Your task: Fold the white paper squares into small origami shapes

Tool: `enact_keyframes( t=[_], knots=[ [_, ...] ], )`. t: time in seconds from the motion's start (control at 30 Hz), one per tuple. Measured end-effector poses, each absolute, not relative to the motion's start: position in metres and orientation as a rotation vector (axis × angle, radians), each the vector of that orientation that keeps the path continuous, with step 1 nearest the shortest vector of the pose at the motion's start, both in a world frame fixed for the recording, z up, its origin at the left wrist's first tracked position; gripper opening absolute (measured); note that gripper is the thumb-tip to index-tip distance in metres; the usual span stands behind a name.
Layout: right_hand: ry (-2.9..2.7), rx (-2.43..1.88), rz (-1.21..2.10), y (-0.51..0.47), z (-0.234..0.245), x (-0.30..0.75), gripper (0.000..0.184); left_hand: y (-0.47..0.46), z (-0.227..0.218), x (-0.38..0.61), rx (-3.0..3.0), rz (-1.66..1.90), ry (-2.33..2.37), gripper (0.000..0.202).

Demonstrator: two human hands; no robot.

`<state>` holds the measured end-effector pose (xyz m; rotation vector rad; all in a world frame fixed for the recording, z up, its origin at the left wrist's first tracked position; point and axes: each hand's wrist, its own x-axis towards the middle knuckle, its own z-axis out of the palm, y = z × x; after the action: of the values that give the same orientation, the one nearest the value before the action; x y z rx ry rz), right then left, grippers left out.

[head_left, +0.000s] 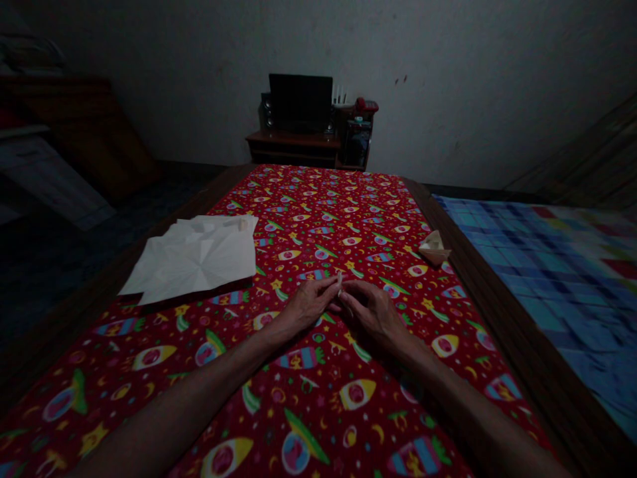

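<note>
Over the middle of the red patterned cloth, my left hand (313, 299) and my right hand (371, 304) meet, both with fingers closed. Between their fingertips they pinch a small, narrow piece of folded paper (340, 279), pale and held upright. Most of it is hidden by the fingers. To the left lies a stack of white creased paper sheets (199, 259), with fold lines fanning out from the centre of the top one. Near the right edge of the cloth sits a folded paper shape (434, 248), beige and pointed.
The red cloth (308, 398) with rockets covers a long table with dark wooden edges (497, 318). Beyond its far end stand a monitor (301, 101) and speakers on a low cabinet (293, 143). A blue checked surface (542, 265) lies to the right, a wooden cabinet (84, 133) far left.
</note>
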<state>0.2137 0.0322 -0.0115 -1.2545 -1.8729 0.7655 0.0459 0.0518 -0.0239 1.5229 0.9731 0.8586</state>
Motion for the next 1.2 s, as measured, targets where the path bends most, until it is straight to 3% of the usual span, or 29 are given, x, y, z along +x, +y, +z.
enact_keyframes(
  t=[0.33,0.5,1.2],
  knots=[
    [-1.951,-1.201,0.577,0.029,-0.02,0.215,0.015,0.047,-0.015,0.049,1.66,0.897,1.143,0.04],
    [-2.002,-1.133,0.526,0.027,-0.025,0.215,0.016,0.043,-0.005,0.049,1.807,0.919,1.173,0.027],
    [-1.93,-1.154,0.6,0.024,-0.017,0.213,0.019,0.044,-0.009,0.045,2.028,0.876,1.171,0.031]
  ],
)
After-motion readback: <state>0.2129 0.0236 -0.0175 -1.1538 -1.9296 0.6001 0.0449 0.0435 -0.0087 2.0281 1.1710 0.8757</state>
